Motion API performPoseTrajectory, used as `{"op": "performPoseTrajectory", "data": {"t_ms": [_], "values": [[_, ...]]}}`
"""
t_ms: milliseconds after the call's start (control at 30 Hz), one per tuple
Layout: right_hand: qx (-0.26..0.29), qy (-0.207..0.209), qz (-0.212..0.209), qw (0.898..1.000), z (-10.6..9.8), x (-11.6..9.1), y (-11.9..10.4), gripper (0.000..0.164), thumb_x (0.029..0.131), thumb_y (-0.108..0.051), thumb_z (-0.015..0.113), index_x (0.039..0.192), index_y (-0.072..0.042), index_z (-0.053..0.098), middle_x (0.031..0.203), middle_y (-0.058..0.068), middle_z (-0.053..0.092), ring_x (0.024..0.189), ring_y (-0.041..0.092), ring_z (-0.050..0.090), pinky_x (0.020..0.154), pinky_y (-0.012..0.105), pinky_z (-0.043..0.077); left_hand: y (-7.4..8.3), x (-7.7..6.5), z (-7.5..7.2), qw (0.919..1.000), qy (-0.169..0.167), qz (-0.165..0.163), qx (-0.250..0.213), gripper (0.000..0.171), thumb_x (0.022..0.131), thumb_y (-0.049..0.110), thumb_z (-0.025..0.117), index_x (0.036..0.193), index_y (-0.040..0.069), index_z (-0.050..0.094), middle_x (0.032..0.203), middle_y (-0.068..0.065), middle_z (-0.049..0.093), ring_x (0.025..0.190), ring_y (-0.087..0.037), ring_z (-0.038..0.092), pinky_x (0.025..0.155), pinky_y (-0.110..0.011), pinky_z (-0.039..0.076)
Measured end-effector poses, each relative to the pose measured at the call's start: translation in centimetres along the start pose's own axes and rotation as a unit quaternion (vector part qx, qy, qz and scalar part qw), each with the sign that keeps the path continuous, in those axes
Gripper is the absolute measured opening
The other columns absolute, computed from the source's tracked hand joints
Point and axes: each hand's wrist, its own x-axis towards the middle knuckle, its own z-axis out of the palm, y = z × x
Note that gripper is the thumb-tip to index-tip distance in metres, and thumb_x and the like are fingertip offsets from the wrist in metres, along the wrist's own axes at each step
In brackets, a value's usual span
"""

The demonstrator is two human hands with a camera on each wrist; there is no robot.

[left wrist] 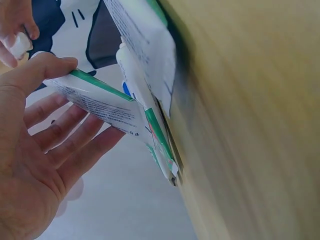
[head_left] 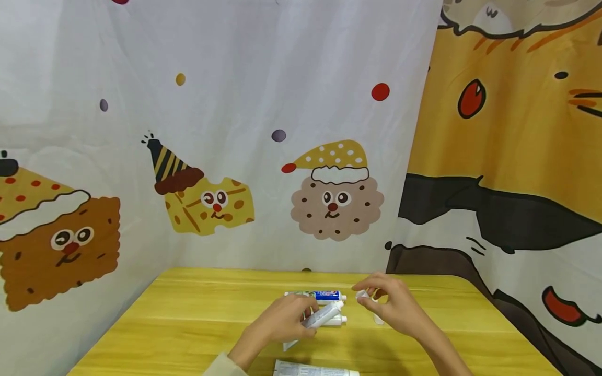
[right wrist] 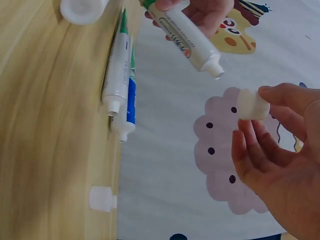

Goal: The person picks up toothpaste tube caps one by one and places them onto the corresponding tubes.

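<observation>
L sleeve (head_left: pixel 223 366), abt 7 o'clock in head view, is pale cream. L hand (head_left: pixel 288 316) & R hand (head_left: pixel 394 304) bare.

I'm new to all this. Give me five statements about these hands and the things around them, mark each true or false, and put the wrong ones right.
1. The left hand holds a tube. True.
2. The right hand is empty. False: it pinches a white cap.
3. Another cap is on the table. True.
4. The held tube is capped. False: its nozzle is bare.
5. A blue-and-white tube lies on the table. True.
</observation>
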Motion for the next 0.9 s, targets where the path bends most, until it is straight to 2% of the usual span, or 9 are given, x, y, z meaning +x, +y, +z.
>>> {"op": "performPoseTrajectory", "data": {"t_ms": [200, 333, 400, 567, 733, 900], "values": [[0.087, -0.044, 0.043, 0.994, 0.3, -0.2, 0.5, 0.018, 0.097, -0.017, 0.072, 0.114, -0.014, 0.077, 0.109, 0.008, 0.068, 0.091, 0.01, 0.068, 0.082, 0.024, 0.06, 0.4, 0.0, 0.0, 0.9998, 0.004, 0.016, 0.013, 0.027, 0.082, 0.031, 0.082, 0.106, 0.023, 0.071, 0.088, 0.016, 0.067, 0.076, 0.0, 0.058, 0.068, -0.017, 0.047], [0.143, -0.052, 0.048, 0.987, 0.6, -0.2, 0.7, 0.02, 0.097, -0.012, 0.071, 0.115, -0.007, 0.075, 0.12, 0.019, 0.065, 0.101, 0.02, 0.073, 0.087, 0.025, 0.06, 0.8, -0.1, -0.2, 0.9995, 0.008, 0.021, 0.02, 0.027, 0.082, 0.031, 0.081, 0.106, 0.024, 0.07, 0.088, 0.017, 0.066, 0.074, 0.003, 0.055, 0.067, -0.017, 0.046], [0.162, -0.053, 0.051, 0.984, 0.7, -0.2, 0.8, 0.021, 0.096, -0.011, 0.071, 0.116, -0.005, 0.074, 0.124, 0.022, 0.065, 0.104, 0.019, 0.073, 0.088, 0.026, 0.059, 0.9, -0.2, -0.3, 0.9994, 0.01, 0.023, 0.022, 0.027, 0.082, 0.031, 0.081, 0.106, 0.024, 0.07, 0.088, 0.017, 0.066, 0.074, 0.005, 0.053, 0.066, -0.017, 0.046], [0.168, -0.05, 0.058, 0.983, 0.7, -0.2, 0.8, 0.024, 0.093, -0.008, 0.074, 0.117, -0.008, 0.073, 0.12, 0.019, 0.071, 0.102, 0.01, 0.073, 0.088, 0.027, 0.06, 1.3, -0.2, -0.6, 0.999, 0.015, 0.031, 0.029, 0.027, 0.083, 0.032, 0.081, 0.107, 0.024, 0.07, 0.088, 0.017, 0.067, 0.074, 0.004, 0.054, 0.066, -0.016, 0.045], [0.155, -0.046, 0.035, 0.986, 0.7, -0.2, 0.9, 0.025, 0.09, -0.004, 0.075, 0.114, -0.012, 0.076, 0.118, 0.017, 0.071, 0.1, 0.01, 0.072, 0.081, 0.03, 0.062, 1.4, -0.2, -0.7, 0.9984, 0.02, 0.038, 0.036, 0.027, 0.082, 0.032, 0.081, 0.106, 0.024, 0.07, 0.088, 0.017, 0.066, 0.075, 0.001, 0.057, 0.065, -0.016, 0.045], [0.158, -0.049, 0.002, 0.986, 0.9, -0.3, 1.1, 0.024, 0.089, 0.0, 0.074, 0.111, -0.007, 0.077, 0.118, 0.021, 0.07, 0.104, 0.005, 0.067, 0.081, 0.031, 0.062, 1.4, -0.2, -0.6, 0.9981, 0.02, 0.041, 0.041, 0.027, 0.083, 0.032, 0.08, 0.106, 0.024, 0.071, 0.088, 0.017, 0.067, 0.074, 0.002, 0.056, 0.065, -0.016, 0.045]]}}
